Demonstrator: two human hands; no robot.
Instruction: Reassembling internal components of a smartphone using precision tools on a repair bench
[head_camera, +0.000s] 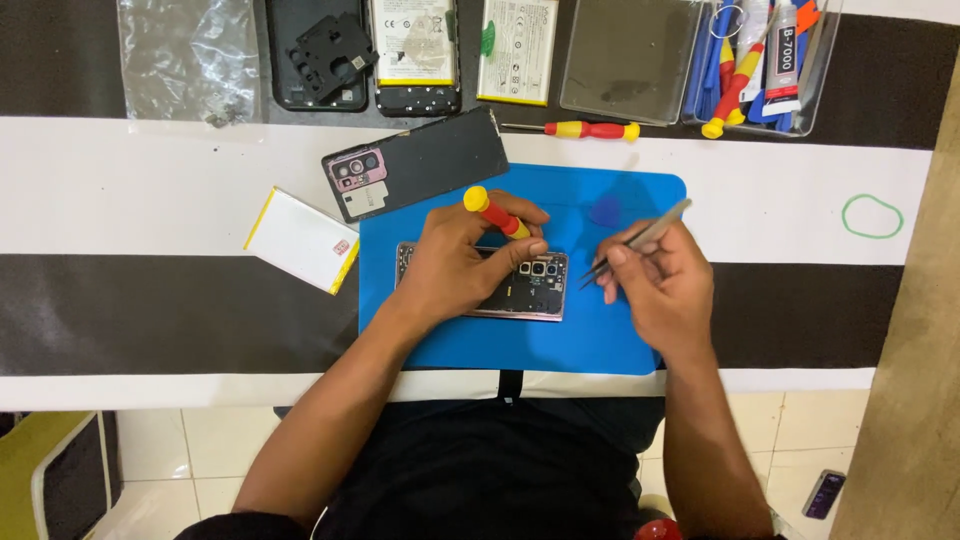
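Opened phone (500, 290) lies on blue mat (600, 340), back cover (420, 165) already off beside it. Left hand (455, 265) grips red-yellow screwdriver (495, 213); right hand (665, 280) pinches tweezers (640, 238) nr camera modules, internals still in.

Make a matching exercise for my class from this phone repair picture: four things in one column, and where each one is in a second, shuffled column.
Things
1. Tweezers
2. Red and yellow screwdriver
3. Opened phone
4. Green rubber band

Places
A. On the blue mat, under the left hand
B. In the right hand
C. Alone on the white stripe at far right
D. In the left hand

Pairs: 1-B, 2-D, 3-A, 4-C
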